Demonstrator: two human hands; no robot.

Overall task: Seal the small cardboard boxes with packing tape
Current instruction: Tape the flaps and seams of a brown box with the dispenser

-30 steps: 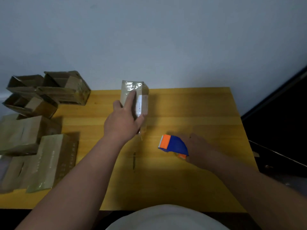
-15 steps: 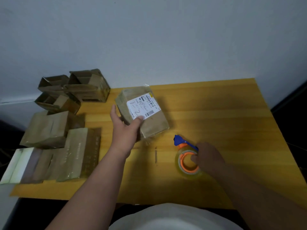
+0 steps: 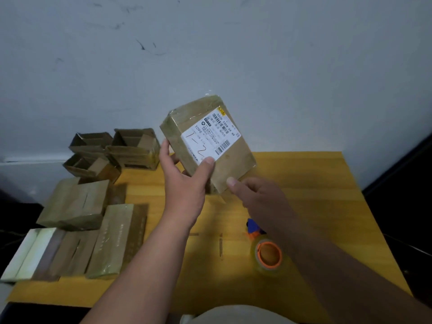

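Head view shows us the taped box (image 3: 208, 146) now lifted clear of the yellow table (image 3: 327, 174), where half a second ago it lay flat on the wood under our left hand (image 3: 184, 183). That hand grips its near-left corner, thumb pressed on the white shipping label (image 3: 210, 136) and fingers curled round the far side. Our right hand (image 3: 259, 197) has let go of the tape dispenser (image 3: 266, 251) (it sits on the table near the front edge, orange core facing up, blue handle behind) and has come up to the box's lower corner; its thumb tip touches the cardboard, but whether the other fingers close round the underside we cannot tell. The shiny film over the box suggests this one is sealed, so we judge the lift to be a check or a move toward the finished pile (image 3: 77, 230) at the left. Open boxes (image 3: 112, 150) waiting by the wall likely come next, and the dispenser is within easy reach for them.
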